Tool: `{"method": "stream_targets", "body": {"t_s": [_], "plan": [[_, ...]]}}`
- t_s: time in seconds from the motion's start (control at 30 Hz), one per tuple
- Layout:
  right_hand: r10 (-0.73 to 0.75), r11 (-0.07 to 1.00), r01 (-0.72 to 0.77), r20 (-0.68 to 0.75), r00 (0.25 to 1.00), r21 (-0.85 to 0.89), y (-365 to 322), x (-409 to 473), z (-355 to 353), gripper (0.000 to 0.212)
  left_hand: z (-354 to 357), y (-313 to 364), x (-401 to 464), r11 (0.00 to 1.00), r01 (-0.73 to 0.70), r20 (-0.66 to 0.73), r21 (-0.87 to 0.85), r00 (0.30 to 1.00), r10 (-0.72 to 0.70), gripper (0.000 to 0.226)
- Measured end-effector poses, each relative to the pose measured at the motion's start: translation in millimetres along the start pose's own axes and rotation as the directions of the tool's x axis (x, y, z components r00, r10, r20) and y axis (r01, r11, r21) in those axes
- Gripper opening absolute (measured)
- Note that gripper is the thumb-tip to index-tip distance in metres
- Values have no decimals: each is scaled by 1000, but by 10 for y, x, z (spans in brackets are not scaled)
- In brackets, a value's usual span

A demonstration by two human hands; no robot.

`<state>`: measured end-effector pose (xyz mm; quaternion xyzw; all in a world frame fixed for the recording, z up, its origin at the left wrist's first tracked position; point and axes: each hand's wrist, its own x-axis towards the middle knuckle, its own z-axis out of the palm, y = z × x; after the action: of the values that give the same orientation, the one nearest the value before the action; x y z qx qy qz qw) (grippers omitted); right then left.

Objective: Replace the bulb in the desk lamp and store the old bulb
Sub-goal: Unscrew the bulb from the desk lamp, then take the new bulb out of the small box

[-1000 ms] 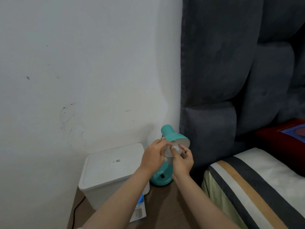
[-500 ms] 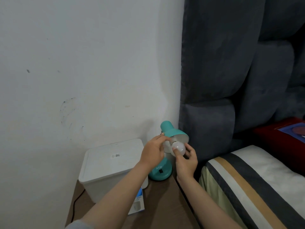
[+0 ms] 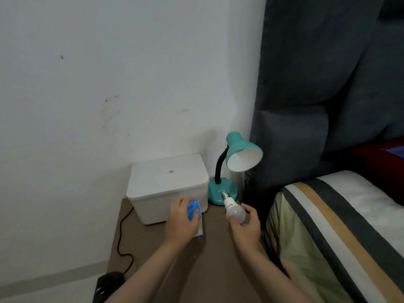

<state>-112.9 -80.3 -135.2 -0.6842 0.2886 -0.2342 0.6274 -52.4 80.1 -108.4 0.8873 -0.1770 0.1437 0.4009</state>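
A teal desk lamp stands on the brown bedside table, its shade tilted toward me with no bulb showing inside. My right hand holds a white bulb, screw base pointing up toward the lamp's base. My left hand grips a blue and white bulb box lying on the table in front of the white bin; the hand covers most of the box.
A white lidded plastic bin sits left of the lamp against the wall. A black cord runs down the table's left side to a plug block on the floor. The bed and grey headboard are right.
The bulb has come out of the lamp shade and dropped low in my right hand. My left hand left the shade and moved down onto the bulb box. The camera tilted downward.
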Motion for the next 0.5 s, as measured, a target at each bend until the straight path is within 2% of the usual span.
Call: {"method": "stream_targets", "body": {"t_s": [0.17, 0.27, 0.5], "plan": [[140, 978, -130, 53, 989, -163, 121, -116, 127, 37, 13, -287, -212, 972, 223, -22, 78, 975, -222, 43], [169, 966, -150, 75, 983, -213, 170, -106, 240, 40, 46, -316, -227, 964, 266, -6, -1, 964, -266, 46], [159, 953, -140, 50, 986, -270, 266, 17, 473, 42, 146, -259, -254, 942, 302, -74, -149, 946, -315, 40]]}}
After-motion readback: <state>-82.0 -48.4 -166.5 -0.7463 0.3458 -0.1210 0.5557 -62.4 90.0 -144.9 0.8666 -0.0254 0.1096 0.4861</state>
